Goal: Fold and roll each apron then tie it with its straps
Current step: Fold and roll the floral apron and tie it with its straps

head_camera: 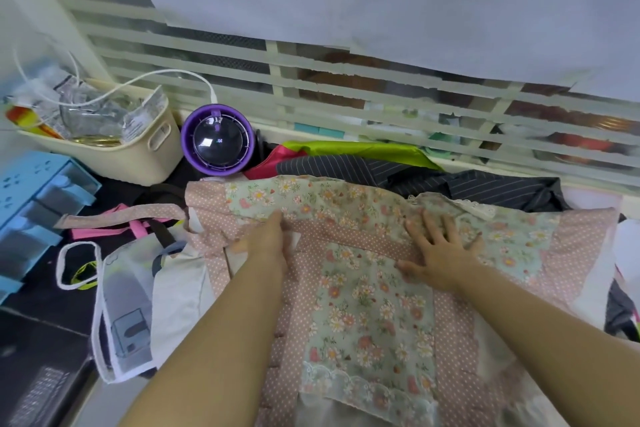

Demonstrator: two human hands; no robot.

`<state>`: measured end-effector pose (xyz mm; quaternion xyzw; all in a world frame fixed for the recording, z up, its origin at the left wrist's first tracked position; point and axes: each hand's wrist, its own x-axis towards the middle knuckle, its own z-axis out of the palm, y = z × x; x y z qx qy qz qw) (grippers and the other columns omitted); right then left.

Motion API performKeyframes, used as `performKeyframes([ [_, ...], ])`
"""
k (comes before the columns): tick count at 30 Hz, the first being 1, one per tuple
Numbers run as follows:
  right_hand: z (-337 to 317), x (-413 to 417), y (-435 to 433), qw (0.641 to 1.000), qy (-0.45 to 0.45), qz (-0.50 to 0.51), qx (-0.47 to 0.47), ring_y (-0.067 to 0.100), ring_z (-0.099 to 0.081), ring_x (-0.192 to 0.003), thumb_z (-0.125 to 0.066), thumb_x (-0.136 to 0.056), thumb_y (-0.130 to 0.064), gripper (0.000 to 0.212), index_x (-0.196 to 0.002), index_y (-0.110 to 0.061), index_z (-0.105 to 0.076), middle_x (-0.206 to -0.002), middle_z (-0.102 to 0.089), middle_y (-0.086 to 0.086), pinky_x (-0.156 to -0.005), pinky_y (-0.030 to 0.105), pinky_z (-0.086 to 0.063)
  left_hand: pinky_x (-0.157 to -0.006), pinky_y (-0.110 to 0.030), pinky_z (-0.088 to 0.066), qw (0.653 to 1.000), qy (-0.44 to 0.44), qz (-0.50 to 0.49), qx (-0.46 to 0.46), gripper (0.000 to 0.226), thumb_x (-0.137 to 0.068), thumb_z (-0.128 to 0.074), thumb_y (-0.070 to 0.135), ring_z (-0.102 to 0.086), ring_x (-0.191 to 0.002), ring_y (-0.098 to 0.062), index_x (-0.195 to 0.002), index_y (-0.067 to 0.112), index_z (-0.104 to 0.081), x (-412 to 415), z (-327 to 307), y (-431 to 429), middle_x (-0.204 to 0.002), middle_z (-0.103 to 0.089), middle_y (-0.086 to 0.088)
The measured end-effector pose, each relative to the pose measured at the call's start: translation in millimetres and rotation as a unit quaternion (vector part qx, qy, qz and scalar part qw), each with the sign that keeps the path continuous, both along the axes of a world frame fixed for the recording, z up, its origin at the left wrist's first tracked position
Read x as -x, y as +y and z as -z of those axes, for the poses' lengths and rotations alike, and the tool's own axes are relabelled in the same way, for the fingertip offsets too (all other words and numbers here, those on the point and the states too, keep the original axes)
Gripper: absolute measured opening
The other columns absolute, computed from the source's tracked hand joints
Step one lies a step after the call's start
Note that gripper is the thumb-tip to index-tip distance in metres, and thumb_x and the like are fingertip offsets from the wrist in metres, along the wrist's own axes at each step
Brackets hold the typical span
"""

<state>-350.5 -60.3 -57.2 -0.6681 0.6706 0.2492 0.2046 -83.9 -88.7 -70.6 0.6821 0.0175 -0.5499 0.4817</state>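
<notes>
A pink polka-dot apron with green floral panels [367,305] lies spread across the table in front of me. Its far part is folded over toward me along a pink band. My left hand [268,243] lies edge-down on that fold at the left, fingers straight. My right hand [440,250] presses flat on the fold at the right with fingers spread. One pink strap [121,217] trails off to the left. A white apron with a printed picture and white trim [128,308] lies beside it at the left.
A dark pinstriped garment [450,184] and green and red fabric [360,149] are piled behind the apron. A purple round fan [216,140], a cream basket of clutter [138,149] and a blue drawer unit [31,204] stand at the left. A slatted window runs along the back.
</notes>
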Motion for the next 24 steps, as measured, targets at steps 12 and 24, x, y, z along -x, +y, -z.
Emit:
performKeyframes([
  [12, -3.2, 7.2, -12.5, 0.995, -0.054, 0.063, 0.048, 0.027, 0.018, -0.145, -0.011, -0.09, -0.071, 0.069, -0.147, -0.044, 0.014, -0.155, 0.028, -0.011, -0.11, 0.069, -0.01, -0.093, -0.031, -0.043, 0.966, -0.238, -0.066, 0.077, 0.061, -0.092, -0.058, 0.009, -0.053, -0.113, -0.026, -0.141, 0.003, -0.022, 1.1, -0.2, 18.1, -0.136, -0.045, -0.018],
  [24, -13.8, 31.9, -14.8, 0.946, 0.012, -0.05, 0.321, 0.034, -0.051, -0.108, -0.066, -0.083, -0.024, 0.031, -0.112, -0.013, -0.066, -0.119, -0.059, 0.011, -0.086, 0.045, -0.045, -0.1, -0.026, -0.034, 0.939, -0.307, -0.152, -0.007, 0.069, -0.083, -0.067, 0.011, -0.037, -0.126, -0.029, -0.14, 0.023, -0.031, -30.3, -24.8, 26.2, -0.142, -0.026, -0.012],
])
